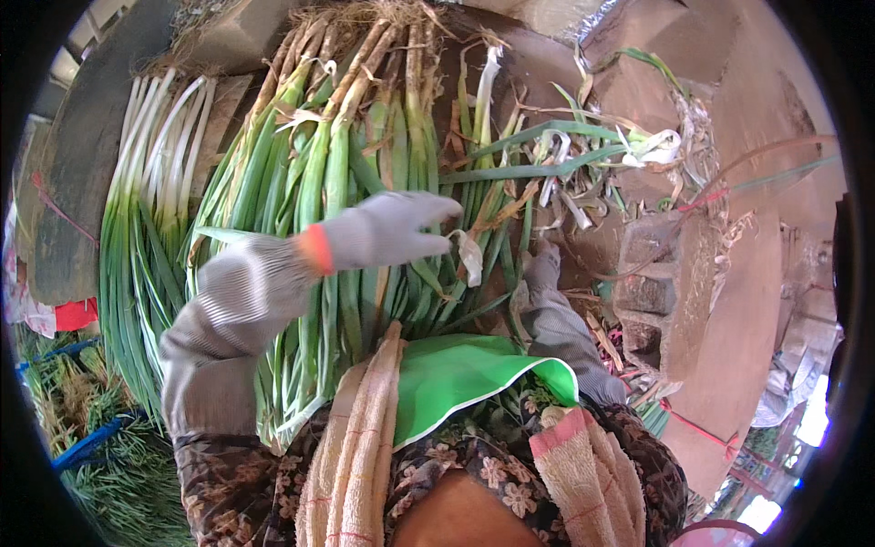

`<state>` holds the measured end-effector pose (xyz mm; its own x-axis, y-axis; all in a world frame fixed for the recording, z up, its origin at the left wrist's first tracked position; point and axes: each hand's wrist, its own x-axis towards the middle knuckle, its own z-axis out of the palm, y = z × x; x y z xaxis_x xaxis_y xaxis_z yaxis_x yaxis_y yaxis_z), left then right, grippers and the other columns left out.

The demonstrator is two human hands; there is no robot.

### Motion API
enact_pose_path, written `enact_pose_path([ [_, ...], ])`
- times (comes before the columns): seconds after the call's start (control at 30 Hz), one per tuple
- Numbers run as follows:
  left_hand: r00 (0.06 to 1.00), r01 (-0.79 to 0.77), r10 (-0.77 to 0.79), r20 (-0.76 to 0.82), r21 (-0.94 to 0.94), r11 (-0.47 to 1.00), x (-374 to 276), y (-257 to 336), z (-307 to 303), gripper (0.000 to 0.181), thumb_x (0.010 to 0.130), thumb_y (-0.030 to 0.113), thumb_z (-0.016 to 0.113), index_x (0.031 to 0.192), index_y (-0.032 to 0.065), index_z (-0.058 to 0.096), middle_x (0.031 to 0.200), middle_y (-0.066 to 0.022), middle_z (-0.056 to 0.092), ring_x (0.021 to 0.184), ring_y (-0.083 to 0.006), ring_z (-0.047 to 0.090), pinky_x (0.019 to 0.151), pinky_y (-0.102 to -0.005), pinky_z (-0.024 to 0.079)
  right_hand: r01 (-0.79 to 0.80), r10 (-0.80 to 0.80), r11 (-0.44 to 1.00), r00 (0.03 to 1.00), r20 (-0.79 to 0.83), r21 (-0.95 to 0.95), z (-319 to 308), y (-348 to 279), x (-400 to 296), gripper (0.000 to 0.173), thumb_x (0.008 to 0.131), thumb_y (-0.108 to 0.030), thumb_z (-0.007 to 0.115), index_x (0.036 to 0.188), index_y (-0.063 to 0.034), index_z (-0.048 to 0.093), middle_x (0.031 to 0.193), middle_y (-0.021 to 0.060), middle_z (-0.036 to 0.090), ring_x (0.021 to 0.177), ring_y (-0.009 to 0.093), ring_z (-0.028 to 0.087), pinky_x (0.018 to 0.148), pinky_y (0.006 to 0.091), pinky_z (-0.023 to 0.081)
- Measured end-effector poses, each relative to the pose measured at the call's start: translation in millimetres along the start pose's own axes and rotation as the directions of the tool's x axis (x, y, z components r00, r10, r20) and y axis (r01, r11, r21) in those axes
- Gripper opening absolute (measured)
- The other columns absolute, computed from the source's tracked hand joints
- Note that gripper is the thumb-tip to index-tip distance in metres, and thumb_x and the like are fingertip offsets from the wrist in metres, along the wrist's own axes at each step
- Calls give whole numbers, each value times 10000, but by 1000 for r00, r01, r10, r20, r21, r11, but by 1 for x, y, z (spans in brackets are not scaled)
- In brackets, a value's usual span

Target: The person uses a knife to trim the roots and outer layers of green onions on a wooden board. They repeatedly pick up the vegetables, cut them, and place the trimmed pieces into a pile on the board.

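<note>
My left hand [389, 229], in a pale knit glove with an orange cuff, reaches rightward above a heap of untrimmed green onions [335, 157]. Its fingers and thumb are apart, with nothing plainly held between them. A whitish strip of peel [470, 258] hangs by the thumb tip; I cannot tell whether it touches. Low on the right, my right hand [543, 265], also gloved, is beside drooping onion leaves [516, 301]. Its fingers are partly hidden, so a grip cannot be made out. The heap's brown roots [383, 17] point away from me.
Cleaned green onions [154, 171] with white stems lie at the left. Peeled skins [567, 184] are strewn at the right, near a hollow block [646, 294] and a board [738, 328]. A green sheet [465, 383] covers my lap. More greens [130, 478] fill the lower left.
</note>
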<state>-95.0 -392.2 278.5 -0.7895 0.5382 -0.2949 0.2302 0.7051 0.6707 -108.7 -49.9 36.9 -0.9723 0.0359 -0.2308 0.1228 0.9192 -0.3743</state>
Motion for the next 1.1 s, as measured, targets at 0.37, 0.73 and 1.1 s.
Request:
enact_pose_path([
  [0.37, 623, 619, -584, -521, -129, 775, 219, -49, 135, 637, 766, 230, 703, 1323, 63, 443, 1301, -221, 512, 1188, -353, 516, 955, -438, 445, 255, -267, 786, 962, -63, 563, 29, -2, 55, 545, 881, -148, 646, 1358, -19, 414, 1200, 157, 583, 1059, 278, 585, 900, 359, 457],
  [0.73, 741, 433, -607, -286, -488, 758, 237, -63, 155, 383, 809, 63, 559, 1180, 94, 650, 927, -177, 696, 854, -294, 680, 750, -378, 518, -396, -266, -22, 887, 377, 918, 7, -51, 60, 433, 896, -326, 659, 1214, -48, 564, 1098, 56, 634, 942, 195, 610, 831, 332, 492],
  [1.1, 617, 668, -640, -459, -124, 733, 245, -48, 170, 588, 737, 310, 747, 1238, 69, 557, 1104, -164, 611, 1100, -321, 569, 934, -420, 460, -226, -80, 443, 954, 289, 868, -80, -39, 188, 268, 836, -90, 594, 1070, 41, 590, 796, 88, 614, 664, 190, 589, 637, 301, 489],
])
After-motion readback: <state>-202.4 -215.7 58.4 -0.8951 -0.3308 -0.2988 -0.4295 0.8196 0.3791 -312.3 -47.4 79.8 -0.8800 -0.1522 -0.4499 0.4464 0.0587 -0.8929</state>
